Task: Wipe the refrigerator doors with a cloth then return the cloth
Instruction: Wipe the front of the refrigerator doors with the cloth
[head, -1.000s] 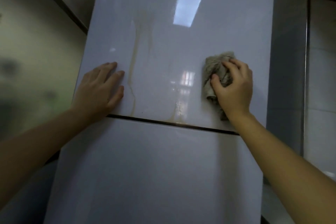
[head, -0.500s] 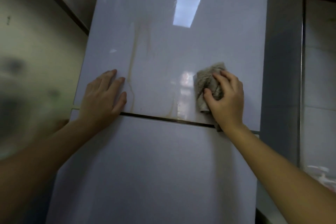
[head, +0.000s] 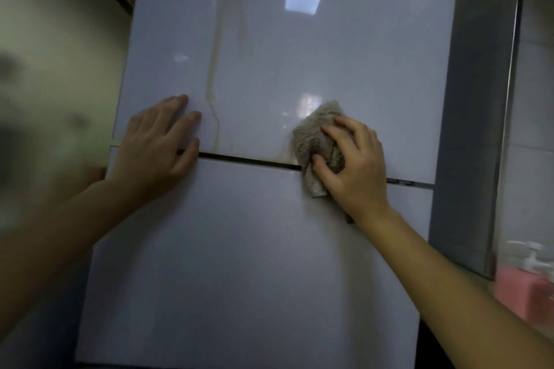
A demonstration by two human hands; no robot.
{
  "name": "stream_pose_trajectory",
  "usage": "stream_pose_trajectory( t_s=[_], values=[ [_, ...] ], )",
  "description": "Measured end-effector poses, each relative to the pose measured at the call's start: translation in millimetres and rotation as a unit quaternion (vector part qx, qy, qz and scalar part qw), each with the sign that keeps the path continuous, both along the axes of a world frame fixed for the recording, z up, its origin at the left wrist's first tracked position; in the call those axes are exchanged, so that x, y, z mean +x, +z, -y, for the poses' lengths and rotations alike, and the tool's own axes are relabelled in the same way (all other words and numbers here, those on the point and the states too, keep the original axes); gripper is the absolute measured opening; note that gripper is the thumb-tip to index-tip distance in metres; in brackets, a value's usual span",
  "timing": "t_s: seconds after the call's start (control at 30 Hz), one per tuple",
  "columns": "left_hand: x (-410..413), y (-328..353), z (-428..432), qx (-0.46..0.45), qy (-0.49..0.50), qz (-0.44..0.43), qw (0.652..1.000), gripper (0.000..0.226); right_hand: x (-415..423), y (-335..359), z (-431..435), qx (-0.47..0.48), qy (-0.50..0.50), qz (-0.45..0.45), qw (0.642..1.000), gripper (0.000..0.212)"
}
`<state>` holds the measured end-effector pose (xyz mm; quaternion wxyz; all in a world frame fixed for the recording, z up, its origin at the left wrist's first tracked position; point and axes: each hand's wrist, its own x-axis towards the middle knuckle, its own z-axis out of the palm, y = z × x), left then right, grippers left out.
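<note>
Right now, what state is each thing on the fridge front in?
upper door: closed, stained.
lower door: closed.
brown streak: runs down the upper door to the gap.
cloth: bunched, pressed over the gap.
right hand: grips the cloth.
left hand: flat across the gap.

cloth [head: 317, 141] across door seam [head: 248, 160], right side

right hand [head: 356, 165]: grips cloth [head: 314, 135] at door gap [head: 245, 160] | left hand [head: 156, 150]: flat

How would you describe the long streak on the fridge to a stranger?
On the upper refrigerator door, right of the left hand, a streak runs down to the gap. Unlike the short smear by the cloth, it is long, thin, yellow-brown.
</note>
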<state>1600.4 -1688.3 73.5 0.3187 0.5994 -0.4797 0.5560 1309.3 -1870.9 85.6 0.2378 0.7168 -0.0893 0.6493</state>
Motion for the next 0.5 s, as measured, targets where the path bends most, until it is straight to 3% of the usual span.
stream_pose_trajectory(
  t_s=[0.23, 0.5],
  values=[
    [9, 0, -7, 0.005, -0.01, 0.007, 1.0, 0.059, -62, -19, 33, -0.014, -0.034, -0.022, 0.999, 0.05],
    [28, -8, -20, 0.001, 0.007, 0.025, 1.0, 0.054, 10, -13, 0, -0.055, -0.008, -0.069, 0.996, 0.048]
  ],
)
